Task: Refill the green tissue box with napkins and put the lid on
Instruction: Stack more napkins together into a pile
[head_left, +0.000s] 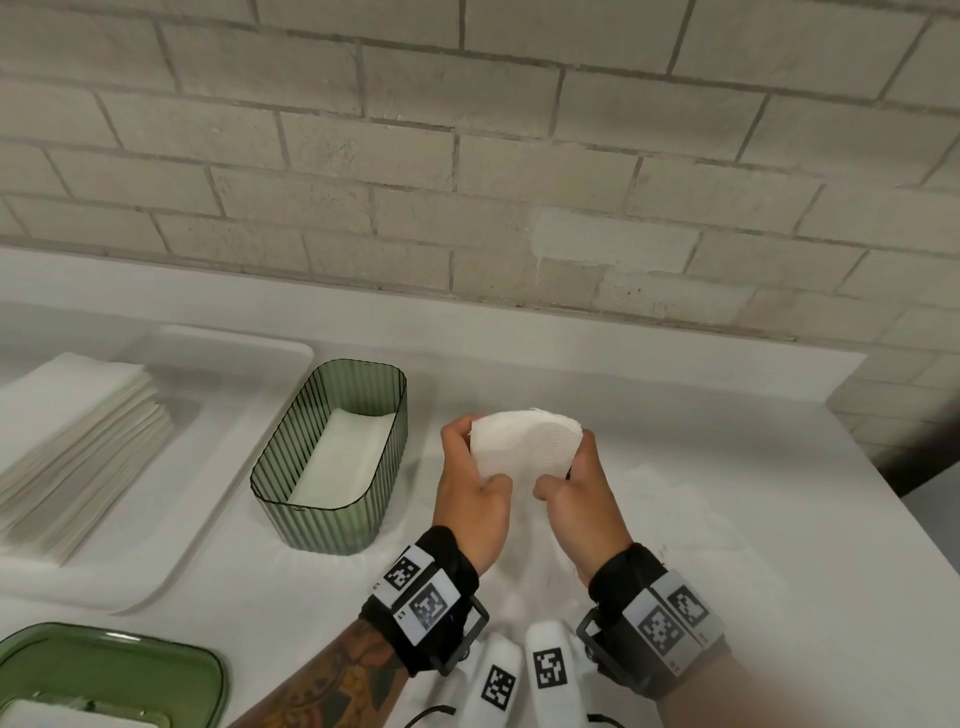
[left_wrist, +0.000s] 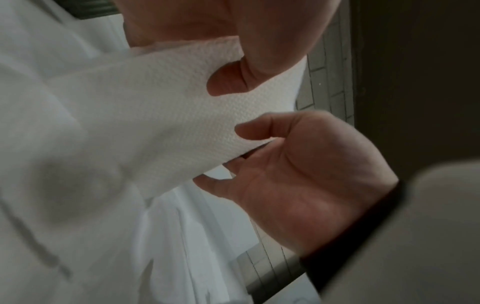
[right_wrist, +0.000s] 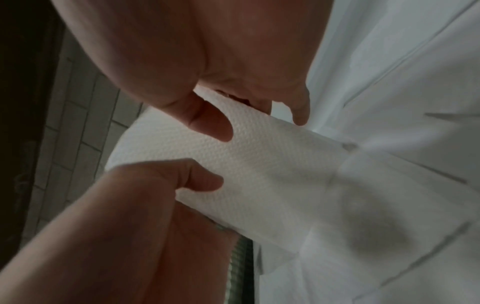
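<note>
Both hands hold one white embossed napkin above the counter, to the right of the green tissue box. My left hand pinches its left edge between thumb and fingers; my right hand pinches its right edge. The napkin bows upward between them. The left wrist view shows this napkin under the left thumb; the right wrist view shows the napkin under the right thumb. The ribbed green tissue box stands open with white napkins lying flat inside. Its green lid lies at the bottom left.
A white tray left of the box carries a tall stack of napkins. The white counter ends at a grey brick wall behind. The counter's right edge drops off at the far right.
</note>
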